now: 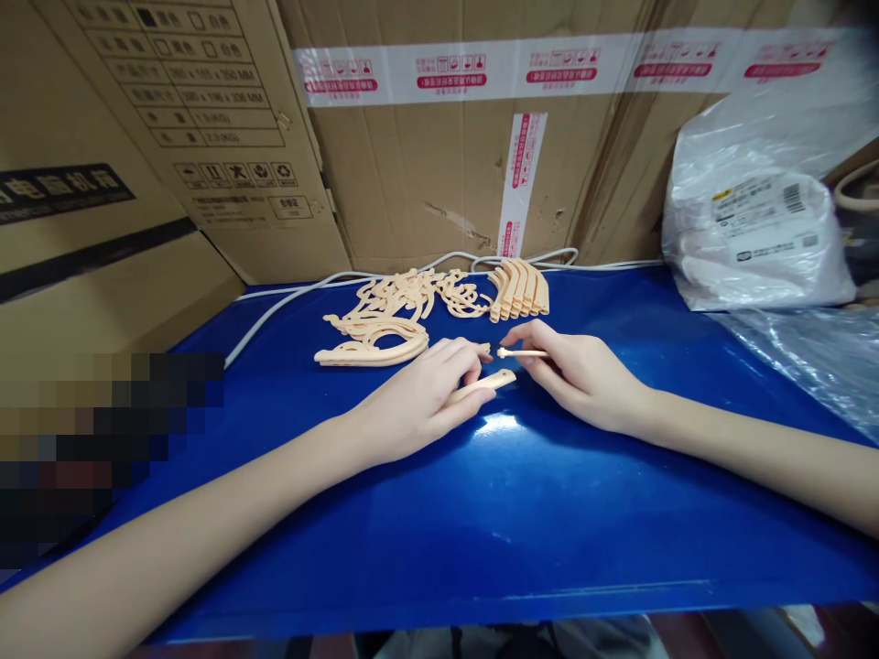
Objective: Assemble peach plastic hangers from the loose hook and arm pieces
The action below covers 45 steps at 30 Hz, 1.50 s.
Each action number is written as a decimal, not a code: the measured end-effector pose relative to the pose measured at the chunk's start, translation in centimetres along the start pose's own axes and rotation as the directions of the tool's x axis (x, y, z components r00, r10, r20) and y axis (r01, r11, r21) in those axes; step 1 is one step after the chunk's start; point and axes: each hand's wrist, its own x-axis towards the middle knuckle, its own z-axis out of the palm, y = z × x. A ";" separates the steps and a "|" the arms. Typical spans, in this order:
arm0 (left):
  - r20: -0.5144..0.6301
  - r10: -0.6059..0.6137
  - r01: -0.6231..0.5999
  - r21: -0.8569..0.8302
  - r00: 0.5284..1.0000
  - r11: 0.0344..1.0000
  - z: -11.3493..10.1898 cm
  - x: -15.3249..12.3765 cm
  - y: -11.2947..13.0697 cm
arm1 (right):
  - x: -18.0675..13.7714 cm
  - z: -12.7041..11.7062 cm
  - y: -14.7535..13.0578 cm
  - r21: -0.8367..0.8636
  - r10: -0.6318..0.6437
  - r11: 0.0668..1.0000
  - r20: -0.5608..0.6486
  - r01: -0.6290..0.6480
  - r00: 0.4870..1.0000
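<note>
My left hand is closed on a flat beige plastic strip, whose rounded end with a small hole sticks out past the thumb. Another beige tip shows beyond its index finger. Facing it, my right hand pinches a thin beige plastic rod with a small knobbed end pointing left. A small gap separates the rod's end from the left fingers. Behind the hands lie a tangled heap of beige curved plastic pieces, a stack of long curved strips and a neat row of curved pieces.
A blue tabletop lies under everything. Cardboard boxes wall off the back and left. A white cable runs along the back edge. At the right stands a white plastic bag, with clear plastic wrap in front.
</note>
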 end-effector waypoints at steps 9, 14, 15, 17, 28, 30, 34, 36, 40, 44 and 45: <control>-0.051 -0.018 0.016 -0.038 0.999 0.999 0.0 0.0 -0.1 | 0.1 -0.1 0.1 0.015 0.012 1.000 0.034 -0.013 0.999; -0.049 -0.010 0.010 -0.010 0.999 1.000 0.0 0.1 -0.2 | 0.1 -0.1 0.0 0.025 -0.010 1.000 0.061 0.008 0.998; -0.049 -0.010 0.009 -0.009 0.999 1.000 0.0 0.1 -0.2 | 0.1 -0.1 0.0 0.027 -0.012 1.000 0.066 0.010 0.998; -0.047 -0.012 0.011 -0.011 0.999 1.000 0.0 0.1 -0.2 | 0.1 -0.2 -0.1 0.034 -0.016 0.999 0.073 0.013 0.997; -0.030 0.048 -0.048 0.002 0.998 0.999 0.0 -0.2 -0.2 | -0.1 -0.5 -0.2 0.187 -0.124 0.977 0.088 0.106 0.988; -0.015 0.077 -0.076 0.028 0.997 0.997 0.0 -0.2 -0.2 | -0.2 -0.5 -0.2 0.190 -0.114 0.977 0.092 0.095 0.989; -0.004 0.125 -0.125 0.056 0.992 0.991 0.1 -0.2 -0.3 | -0.1 -0.4 -0.3 0.210 -0.113 0.974 0.096 0.091 0.989; 0.000 0.134 -0.133 0.067 0.991 0.989 0.1 -0.2 -0.2 | 0.0 -0.4 -0.3 0.217 -0.114 0.972 0.098 0.090 0.989; 0.005 0.134 -0.134 0.083 0.991 0.987 0.1 -0.2 -0.1 | 0.1 -0.5 -0.3 0.220 -0.134 0.969 0.103 0.108 0.986; -0.003 0.140 -0.140 0.087 0.990 0.986 0.2 -0.2 0.0 | 0.0 -0.5 -0.3 0.201 -0.151 0.971 0.112 0.126 0.982; -0.004 0.139 -0.138 0.087 0.990 0.987 0.2 -0.2 0.0 | 0.0 -0.5 -0.3 0.192 -0.155 0.973 0.116 0.131 0.981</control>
